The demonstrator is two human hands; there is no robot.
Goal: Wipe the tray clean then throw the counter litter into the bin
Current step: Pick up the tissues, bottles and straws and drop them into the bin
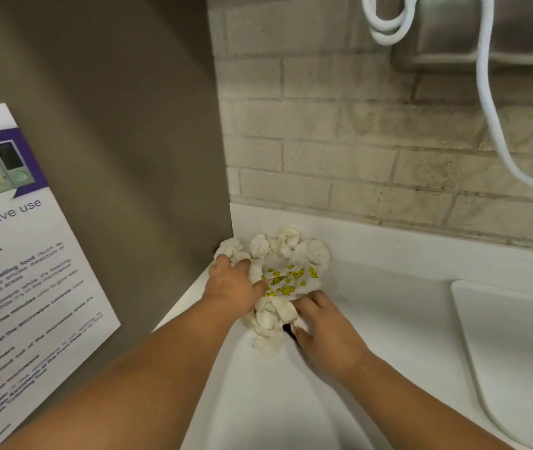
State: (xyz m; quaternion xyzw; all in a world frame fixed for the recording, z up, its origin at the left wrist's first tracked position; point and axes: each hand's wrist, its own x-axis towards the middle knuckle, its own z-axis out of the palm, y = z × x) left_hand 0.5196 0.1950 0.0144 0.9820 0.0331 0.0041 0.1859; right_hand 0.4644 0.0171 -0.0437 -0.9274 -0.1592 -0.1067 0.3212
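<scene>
Now, right hand (323, 323): I am curling its fingers round the litter's (287, 248) near tissues.
Left hand (232, 287): I am clawing it over the pile's left side, thumb touching the smiley wrapper (291, 277).
Tray (518, 352): lying well apart, rightward.
Litter: sitting bunched in the surface's (388, 303) corner, against the brown panel (161, 157).

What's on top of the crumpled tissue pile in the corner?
A smiley-print wrapper lies on the crumpled tissues; the left hand and right hand clutch the pile's edges, hiding what's beneath them.
</scene>
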